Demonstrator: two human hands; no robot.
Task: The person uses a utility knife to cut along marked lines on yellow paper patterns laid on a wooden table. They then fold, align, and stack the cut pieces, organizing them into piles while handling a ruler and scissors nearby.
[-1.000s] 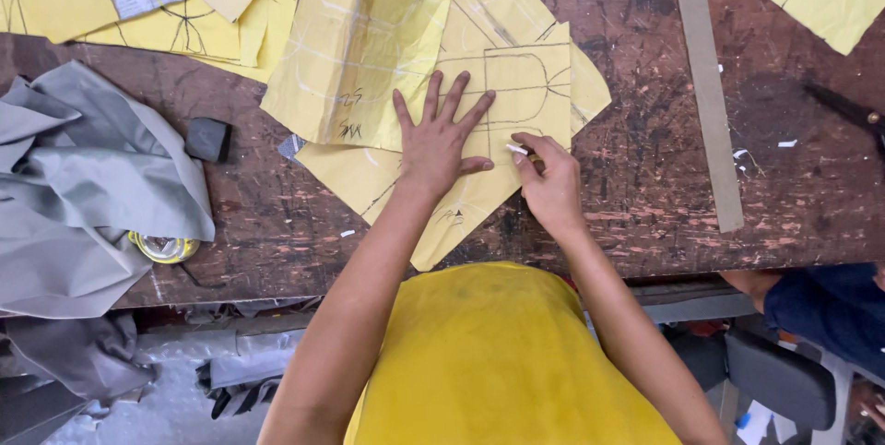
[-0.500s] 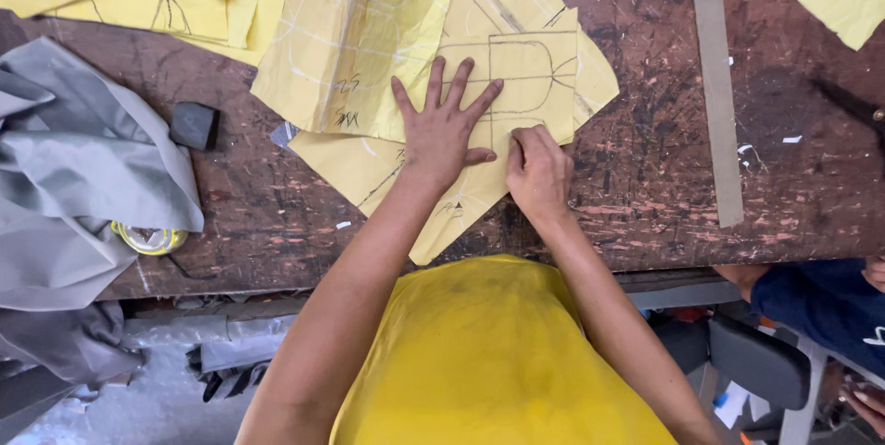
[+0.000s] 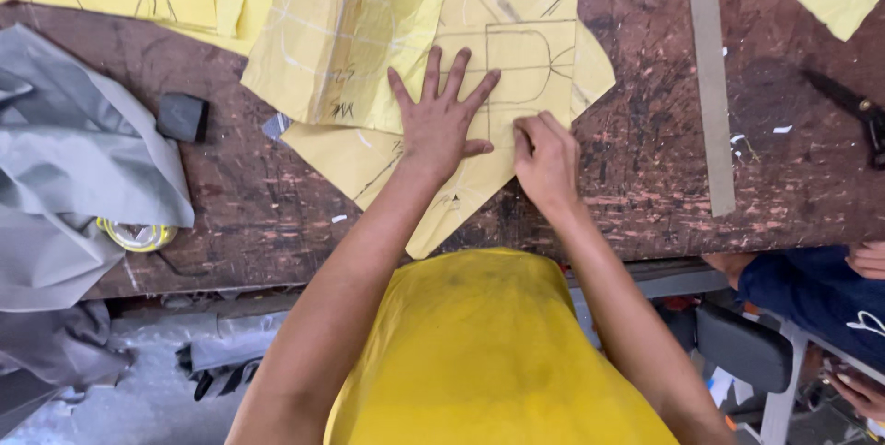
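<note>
The worn brown counter [image 3: 645, 178] carries grey fabric [image 3: 74, 178] at its left end and overlapping yellow pattern sheets [image 3: 369, 30]. The left hand [image 3: 442, 122] lies released, fingers spread flat, on the pencil-marked pattern piece [image 3: 530, 62]; the right hand [image 3: 546, 159] is clenched beside it (contents unseen).

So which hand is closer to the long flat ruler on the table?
Right. The right hand rests on the yellow paper just left of the ruler; the left hand lies farther left, spread flat.
</note>
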